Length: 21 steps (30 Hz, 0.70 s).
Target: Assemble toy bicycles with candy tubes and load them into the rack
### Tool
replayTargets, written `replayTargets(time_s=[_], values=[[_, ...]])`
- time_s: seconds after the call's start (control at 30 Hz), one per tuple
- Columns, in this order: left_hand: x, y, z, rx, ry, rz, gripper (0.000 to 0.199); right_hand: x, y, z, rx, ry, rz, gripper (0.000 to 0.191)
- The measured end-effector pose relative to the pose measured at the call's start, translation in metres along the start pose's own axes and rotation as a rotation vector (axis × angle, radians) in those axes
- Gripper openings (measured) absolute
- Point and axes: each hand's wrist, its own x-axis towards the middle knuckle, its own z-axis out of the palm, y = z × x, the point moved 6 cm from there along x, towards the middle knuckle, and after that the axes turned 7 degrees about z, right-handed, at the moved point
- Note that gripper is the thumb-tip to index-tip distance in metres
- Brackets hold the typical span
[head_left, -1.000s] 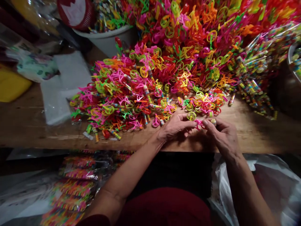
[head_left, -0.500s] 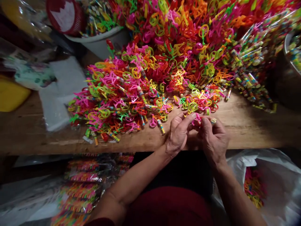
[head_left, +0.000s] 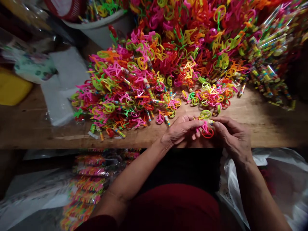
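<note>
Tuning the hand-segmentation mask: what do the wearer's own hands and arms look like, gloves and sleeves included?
Left hand and right hand: no gloves. No watch or bracelet visible at either wrist; fingers partly hidden, so can't rule out rings. Dark red sleeve at the left elbow; right sleeve out of frame. Dark red garment on the body.
</note>
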Motion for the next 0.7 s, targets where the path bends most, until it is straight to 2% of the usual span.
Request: replayTargets(time_s=[0.13,0.37,0.7], values=[[0.001,-0.002,0.000,0.030,0.029,0.010,0.042,-0.003,0.004,0.004,0.080,0.038,0.063,0.023],[0.004,-0.001,-0.001,0.102,0.103,0.044,0.037,-0.005,0.007,-0.003,0.030,0.139,0.049,0.020],[0.004,-0.002,-0.003,0.163,0.104,0.070,0.032,-0.011,-0.004,-0.004,-0.143,0.126,-0.120,0.010]])
